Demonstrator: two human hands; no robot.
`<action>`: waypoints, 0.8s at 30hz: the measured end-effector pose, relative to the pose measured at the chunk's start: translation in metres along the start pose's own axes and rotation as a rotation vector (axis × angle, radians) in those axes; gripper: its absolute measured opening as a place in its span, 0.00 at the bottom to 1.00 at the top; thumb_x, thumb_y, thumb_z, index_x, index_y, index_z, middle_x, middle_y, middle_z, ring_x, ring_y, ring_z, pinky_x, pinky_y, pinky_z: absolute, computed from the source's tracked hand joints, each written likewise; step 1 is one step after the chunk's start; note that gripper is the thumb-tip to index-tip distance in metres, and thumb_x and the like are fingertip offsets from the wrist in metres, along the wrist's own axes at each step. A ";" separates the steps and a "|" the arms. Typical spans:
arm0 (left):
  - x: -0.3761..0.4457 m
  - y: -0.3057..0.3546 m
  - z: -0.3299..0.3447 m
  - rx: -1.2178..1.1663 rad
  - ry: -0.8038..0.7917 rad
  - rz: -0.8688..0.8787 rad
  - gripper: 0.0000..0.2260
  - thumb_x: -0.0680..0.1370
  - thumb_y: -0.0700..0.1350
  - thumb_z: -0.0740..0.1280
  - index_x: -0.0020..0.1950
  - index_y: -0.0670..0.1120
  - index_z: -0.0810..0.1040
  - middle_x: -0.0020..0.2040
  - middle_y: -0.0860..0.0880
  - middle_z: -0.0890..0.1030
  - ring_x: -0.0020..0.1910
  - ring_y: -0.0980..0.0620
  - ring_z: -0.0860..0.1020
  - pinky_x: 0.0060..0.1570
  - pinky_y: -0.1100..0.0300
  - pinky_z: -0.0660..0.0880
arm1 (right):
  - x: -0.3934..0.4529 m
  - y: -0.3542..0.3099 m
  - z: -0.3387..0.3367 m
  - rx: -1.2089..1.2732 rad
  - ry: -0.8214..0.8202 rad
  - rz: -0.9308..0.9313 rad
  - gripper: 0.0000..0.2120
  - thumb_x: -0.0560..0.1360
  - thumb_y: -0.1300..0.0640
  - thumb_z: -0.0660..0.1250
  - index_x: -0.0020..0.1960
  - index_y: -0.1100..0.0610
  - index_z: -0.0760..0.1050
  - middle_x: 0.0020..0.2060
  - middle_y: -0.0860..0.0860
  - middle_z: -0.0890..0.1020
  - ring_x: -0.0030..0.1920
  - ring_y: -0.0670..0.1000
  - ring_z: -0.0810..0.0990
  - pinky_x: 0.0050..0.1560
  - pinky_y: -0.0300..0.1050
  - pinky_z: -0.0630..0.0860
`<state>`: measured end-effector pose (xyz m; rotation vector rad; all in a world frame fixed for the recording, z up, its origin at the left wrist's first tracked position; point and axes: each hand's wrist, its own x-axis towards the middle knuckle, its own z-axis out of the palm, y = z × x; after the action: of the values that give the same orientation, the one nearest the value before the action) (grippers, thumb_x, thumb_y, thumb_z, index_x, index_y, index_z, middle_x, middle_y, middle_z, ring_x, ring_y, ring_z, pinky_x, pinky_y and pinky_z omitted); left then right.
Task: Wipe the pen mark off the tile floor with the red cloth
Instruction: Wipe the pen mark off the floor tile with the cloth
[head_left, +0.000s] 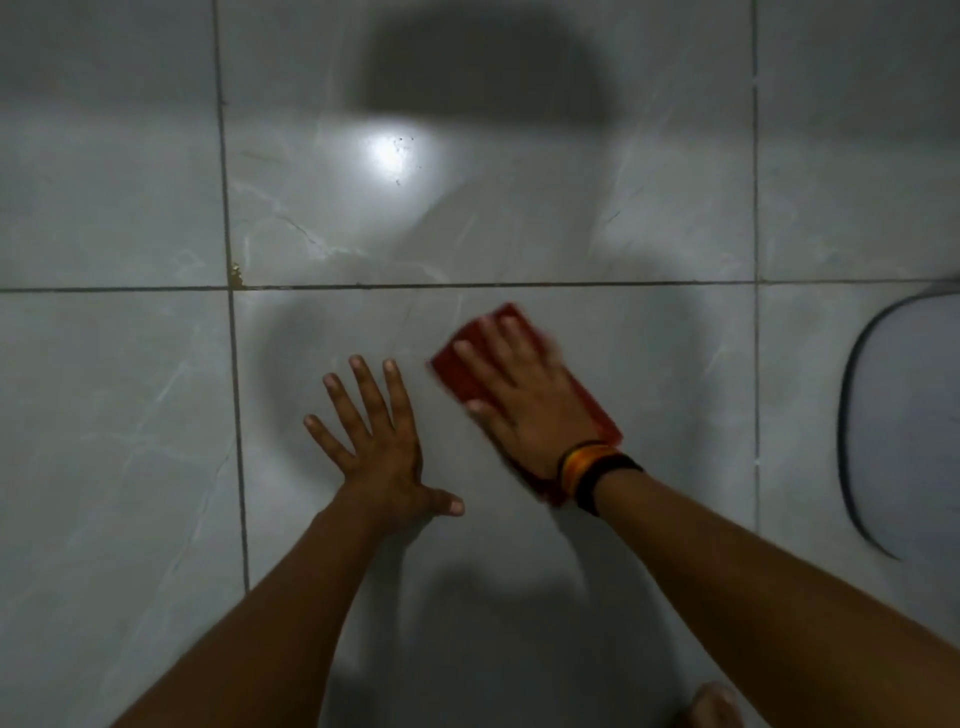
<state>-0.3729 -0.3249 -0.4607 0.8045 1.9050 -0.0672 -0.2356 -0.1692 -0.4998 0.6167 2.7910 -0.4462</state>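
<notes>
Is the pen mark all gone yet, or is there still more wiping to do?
Done: the red cloth is already down on the tile floor. In hand: the right hand presses flat on the cloth, whose edge looks blurred, so it seems mid-wipe, while the left hand rests spread on the tile beside it. Left: no pen mark shows on the bare tile, but the spot under the cloth is hidden, so I cannot tell yet.

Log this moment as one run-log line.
right hand flat on red cloth | left hand braced on tile floor | pen mark unseen

Dim overall, with a glare spot on the tile floor, soft shadows, motion blur.
</notes>
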 end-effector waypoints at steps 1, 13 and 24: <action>-0.001 0.001 -0.001 -0.010 0.000 -0.005 0.81 0.55 0.73 0.79 0.77 0.44 0.19 0.74 0.36 0.15 0.73 0.28 0.18 0.69 0.19 0.32 | -0.011 0.019 -0.003 0.020 0.014 0.126 0.30 0.84 0.42 0.53 0.82 0.48 0.46 0.82 0.55 0.47 0.81 0.58 0.43 0.78 0.67 0.48; 0.006 -0.008 0.008 -0.015 0.009 -0.002 0.81 0.53 0.74 0.79 0.75 0.47 0.16 0.71 0.40 0.12 0.70 0.32 0.14 0.68 0.20 0.28 | 0.146 -0.010 -0.041 0.020 0.070 0.090 0.29 0.84 0.43 0.48 0.82 0.49 0.45 0.82 0.56 0.47 0.81 0.60 0.43 0.77 0.69 0.45; 0.008 -0.013 0.017 0.011 0.092 0.063 0.84 0.44 0.80 0.74 0.79 0.51 0.21 0.79 0.39 0.21 0.73 0.36 0.18 0.56 0.38 0.13 | -0.108 -0.058 0.044 0.148 0.020 0.604 0.33 0.83 0.43 0.51 0.82 0.55 0.42 0.80 0.62 0.44 0.80 0.65 0.40 0.76 0.71 0.47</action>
<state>-0.3689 -0.3371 -0.4790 0.8877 1.9652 -0.0017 -0.1585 -0.2740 -0.4940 1.4355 2.4244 -0.5104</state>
